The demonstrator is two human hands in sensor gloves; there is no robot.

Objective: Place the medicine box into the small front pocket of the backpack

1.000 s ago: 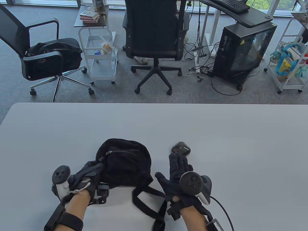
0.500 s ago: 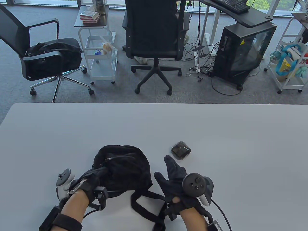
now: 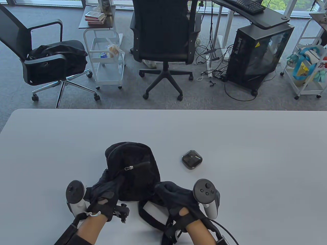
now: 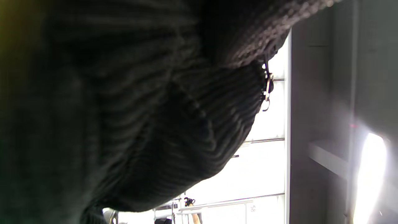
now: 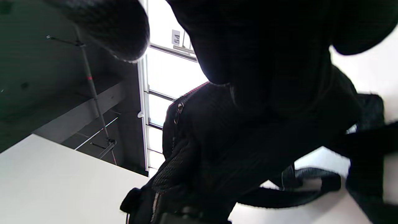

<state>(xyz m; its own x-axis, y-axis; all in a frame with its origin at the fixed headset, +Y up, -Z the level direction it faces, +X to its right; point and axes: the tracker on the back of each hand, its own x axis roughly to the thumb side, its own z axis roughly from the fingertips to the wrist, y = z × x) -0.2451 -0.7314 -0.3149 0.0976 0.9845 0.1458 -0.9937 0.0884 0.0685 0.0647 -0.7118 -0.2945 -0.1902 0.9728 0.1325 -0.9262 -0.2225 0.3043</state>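
One small dark medicine box [image 3: 192,159] lies on the grey table [image 3: 255,158], apart from both hands: it sits beyond the right hand [image 3: 176,197] and a little to its right, untouched. One black backpack [image 3: 132,171] stands between the two hands. The left hand [image 3: 106,195] holds the backpack's near left side, its fingers closed over the fabric. The right hand grips the backpack's near right corner, just above the one loose strap [image 3: 150,215] that trails toward the table's near edge. One zipper pull [image 3: 128,168] shows on the front pocket, whose zipper looks closed. In the left wrist view, ribbed dark fabric [image 4: 155,124] fills most of the frame.
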